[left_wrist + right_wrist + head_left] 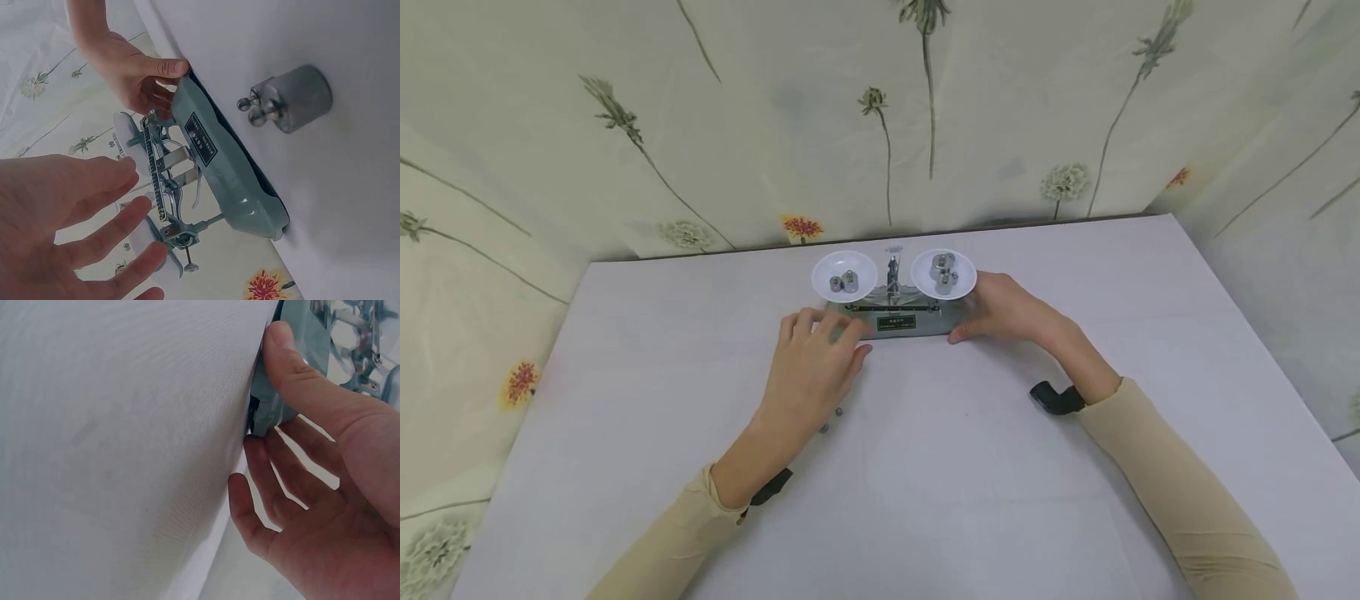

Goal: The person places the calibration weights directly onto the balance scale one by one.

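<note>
A small balance scale (931,326) with a grey-green base and two white pans stands near the table's far edge. Metal weights (849,282) sit in its left pan (822,287), and several more weights (942,265) are in the right pan (967,283). My right hand (1011,308) grips the right end of the base, thumb (297,369) on its front and fingers round the end. My left hand (808,367) hovers by the left end, fingers spread and loosely bent, holding nothing; in the left wrist view a gap shows between its fingertips (140,206) and the balance beam (154,169).
A few loose metal weights (306,100) stand on the white tabletop (940,467) in front of the scale, partly behind my left wrist in the head view. Flower-patterned cloth (820,125) hangs behind the table. Black wrist-camera mounts (1056,398) stick out below my wrists.
</note>
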`<move>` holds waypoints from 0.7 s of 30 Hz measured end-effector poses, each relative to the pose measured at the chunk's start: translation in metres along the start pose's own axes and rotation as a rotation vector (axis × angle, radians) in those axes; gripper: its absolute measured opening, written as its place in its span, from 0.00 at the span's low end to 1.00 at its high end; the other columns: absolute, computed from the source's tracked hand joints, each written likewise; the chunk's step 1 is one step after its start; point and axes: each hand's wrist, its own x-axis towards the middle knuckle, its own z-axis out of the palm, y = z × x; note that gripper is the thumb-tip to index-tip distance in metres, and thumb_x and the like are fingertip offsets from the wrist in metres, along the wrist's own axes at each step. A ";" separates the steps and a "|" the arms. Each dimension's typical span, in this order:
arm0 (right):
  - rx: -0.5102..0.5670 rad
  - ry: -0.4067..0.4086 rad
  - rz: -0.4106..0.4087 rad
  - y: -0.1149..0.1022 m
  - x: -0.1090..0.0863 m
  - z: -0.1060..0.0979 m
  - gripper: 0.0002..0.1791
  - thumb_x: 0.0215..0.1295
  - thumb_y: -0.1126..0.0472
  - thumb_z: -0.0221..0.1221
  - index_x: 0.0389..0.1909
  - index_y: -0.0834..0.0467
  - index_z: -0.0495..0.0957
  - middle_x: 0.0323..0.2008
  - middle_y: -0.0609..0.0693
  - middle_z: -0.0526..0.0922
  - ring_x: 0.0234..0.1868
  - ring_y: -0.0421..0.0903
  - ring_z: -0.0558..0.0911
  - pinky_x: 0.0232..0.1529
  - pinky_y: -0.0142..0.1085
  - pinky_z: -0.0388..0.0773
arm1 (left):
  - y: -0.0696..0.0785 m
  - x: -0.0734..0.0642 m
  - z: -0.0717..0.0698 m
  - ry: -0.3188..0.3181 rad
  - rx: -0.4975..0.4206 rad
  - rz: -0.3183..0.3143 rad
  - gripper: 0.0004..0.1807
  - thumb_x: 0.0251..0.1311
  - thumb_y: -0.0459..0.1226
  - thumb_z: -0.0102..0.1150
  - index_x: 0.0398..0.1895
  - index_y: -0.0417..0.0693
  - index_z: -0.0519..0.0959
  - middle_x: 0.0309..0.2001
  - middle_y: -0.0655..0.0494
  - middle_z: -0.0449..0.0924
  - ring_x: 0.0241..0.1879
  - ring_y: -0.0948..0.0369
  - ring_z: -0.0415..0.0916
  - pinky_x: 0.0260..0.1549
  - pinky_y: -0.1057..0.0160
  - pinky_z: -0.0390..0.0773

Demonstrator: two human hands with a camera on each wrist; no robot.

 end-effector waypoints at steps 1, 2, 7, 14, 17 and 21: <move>0.001 0.001 -0.001 0.000 0.000 0.000 0.57 0.51 0.56 0.84 0.79 0.61 0.64 0.77 0.62 0.73 0.81 0.65 0.69 0.82 0.62 0.64 | 0.000 0.000 0.000 -0.003 0.003 0.002 0.07 0.71 0.41 0.71 0.49 0.55 0.87 0.48 0.53 0.90 0.52 0.45 0.81 0.57 0.44 0.81; 0.000 0.004 -0.003 0.000 0.000 0.001 0.57 0.51 0.56 0.84 0.79 0.61 0.64 0.77 0.62 0.73 0.81 0.65 0.69 0.82 0.62 0.65 | 0.000 -0.001 0.001 -0.005 0.008 0.004 0.07 0.71 0.41 0.71 0.49 0.56 0.87 0.47 0.53 0.90 0.52 0.45 0.81 0.57 0.44 0.80; -0.004 0.016 -0.011 0.000 0.000 0.002 0.57 0.50 0.55 0.85 0.78 0.61 0.65 0.76 0.63 0.75 0.79 0.65 0.71 0.80 0.62 0.67 | 0.001 -0.003 0.004 -0.046 0.016 0.000 0.08 0.70 0.42 0.72 0.49 0.56 0.86 0.47 0.53 0.91 0.52 0.45 0.81 0.57 0.44 0.80; -0.006 0.013 -0.012 0.000 0.000 0.002 0.57 0.50 0.55 0.85 0.79 0.61 0.64 0.76 0.63 0.74 0.79 0.66 0.71 0.80 0.63 0.66 | 0.003 -0.005 0.005 -0.138 0.043 -0.015 0.09 0.69 0.44 0.73 0.48 0.55 0.87 0.47 0.53 0.91 0.52 0.45 0.81 0.58 0.43 0.79; -0.007 0.011 -0.010 0.001 0.000 0.001 0.57 0.51 0.55 0.84 0.79 0.61 0.64 0.77 0.63 0.74 0.80 0.65 0.70 0.81 0.62 0.66 | 0.004 -0.006 0.005 -0.153 0.060 -0.014 0.10 0.68 0.45 0.74 0.47 0.55 0.87 0.45 0.53 0.92 0.51 0.45 0.81 0.57 0.44 0.79; -0.001 0.011 0.002 0.002 0.000 0.000 0.57 0.51 0.56 0.84 0.79 0.61 0.64 0.76 0.62 0.74 0.80 0.64 0.70 0.81 0.62 0.66 | 0.004 -0.008 0.006 -0.177 0.072 -0.021 0.10 0.67 0.46 0.75 0.44 0.55 0.87 0.43 0.53 0.92 0.49 0.45 0.82 0.56 0.45 0.79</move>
